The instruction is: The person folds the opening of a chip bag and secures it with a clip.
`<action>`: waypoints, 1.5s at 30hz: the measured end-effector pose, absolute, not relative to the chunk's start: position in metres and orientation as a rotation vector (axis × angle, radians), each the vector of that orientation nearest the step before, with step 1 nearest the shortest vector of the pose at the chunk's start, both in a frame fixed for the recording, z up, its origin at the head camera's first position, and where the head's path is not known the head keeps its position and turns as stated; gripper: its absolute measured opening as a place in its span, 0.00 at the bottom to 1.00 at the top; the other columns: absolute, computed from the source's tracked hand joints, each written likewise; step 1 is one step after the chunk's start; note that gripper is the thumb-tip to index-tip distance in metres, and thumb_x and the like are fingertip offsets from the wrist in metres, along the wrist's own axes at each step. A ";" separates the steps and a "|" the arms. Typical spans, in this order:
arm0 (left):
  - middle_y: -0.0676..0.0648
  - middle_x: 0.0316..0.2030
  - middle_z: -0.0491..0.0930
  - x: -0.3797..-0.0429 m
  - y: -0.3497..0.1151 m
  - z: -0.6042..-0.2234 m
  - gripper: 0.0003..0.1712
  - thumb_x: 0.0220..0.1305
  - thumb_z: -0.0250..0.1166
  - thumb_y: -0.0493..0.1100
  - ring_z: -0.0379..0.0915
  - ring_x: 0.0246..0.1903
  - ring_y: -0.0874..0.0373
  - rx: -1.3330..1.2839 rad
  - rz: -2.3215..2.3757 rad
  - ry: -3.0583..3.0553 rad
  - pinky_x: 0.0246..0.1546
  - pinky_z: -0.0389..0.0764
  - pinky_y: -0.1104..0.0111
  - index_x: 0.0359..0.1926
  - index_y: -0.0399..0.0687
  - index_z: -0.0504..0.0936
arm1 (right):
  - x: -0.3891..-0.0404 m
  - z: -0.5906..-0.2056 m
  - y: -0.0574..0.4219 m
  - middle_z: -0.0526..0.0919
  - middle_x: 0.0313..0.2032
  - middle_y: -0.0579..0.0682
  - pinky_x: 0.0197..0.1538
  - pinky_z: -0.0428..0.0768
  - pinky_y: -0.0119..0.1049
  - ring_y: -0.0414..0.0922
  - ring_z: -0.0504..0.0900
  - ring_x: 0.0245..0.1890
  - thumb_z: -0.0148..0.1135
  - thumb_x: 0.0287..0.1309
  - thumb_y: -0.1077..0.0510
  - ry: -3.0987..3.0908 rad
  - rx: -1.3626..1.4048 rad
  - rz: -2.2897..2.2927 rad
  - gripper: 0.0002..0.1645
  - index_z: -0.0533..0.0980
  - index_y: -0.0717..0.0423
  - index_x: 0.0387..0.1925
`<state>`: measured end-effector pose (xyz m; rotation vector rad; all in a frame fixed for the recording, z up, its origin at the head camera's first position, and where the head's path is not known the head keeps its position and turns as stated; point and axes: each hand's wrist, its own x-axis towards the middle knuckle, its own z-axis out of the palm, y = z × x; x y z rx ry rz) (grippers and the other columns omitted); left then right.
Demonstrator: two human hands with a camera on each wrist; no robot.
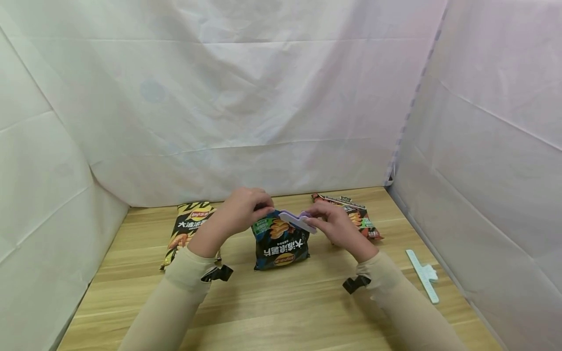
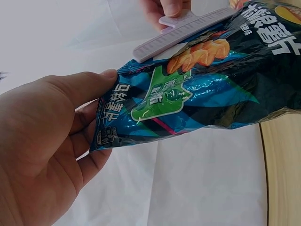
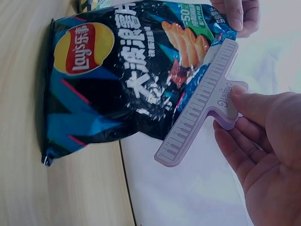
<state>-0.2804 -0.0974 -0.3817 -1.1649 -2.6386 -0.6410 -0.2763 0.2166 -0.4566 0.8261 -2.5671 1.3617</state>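
Note:
A black and blue bag of Lay's potato chips [image 1: 281,246] stands on the table between the two hands, its top edge tilted in the wrist views. My left hand [image 1: 247,209] pinches one top corner of the bag between thumb and fingers. A lilac bag clip [image 3: 197,106] with a piano-key pattern lies along the bag's top edge. My right hand [image 1: 335,223] pinches the tab of this clip with thumb and fingers. In the left wrist view the clip's long bar [image 2: 183,35] overlaps the top of the bag beside the green patch.
A black and yellow chip bag [image 1: 186,226] lies at the left, partly behind the left forearm. At the right back lies a red chip bag [image 1: 366,222] with a clip on its top edge. A mint green clip [image 1: 423,277] rests near the table's right edge. White cloth walls surround the table.

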 end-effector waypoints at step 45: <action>0.57 0.37 0.81 -0.280 -0.093 -0.382 0.03 0.77 0.74 0.44 0.78 0.35 0.64 -1.130 -0.730 -2.613 0.39 0.83 0.63 0.42 0.53 0.89 | -0.277 -0.445 0.200 0.87 0.48 0.42 0.49 0.87 0.42 0.41 0.88 0.45 0.74 0.74 0.59 -2.523 0.913 1.317 0.08 0.89 0.48 0.51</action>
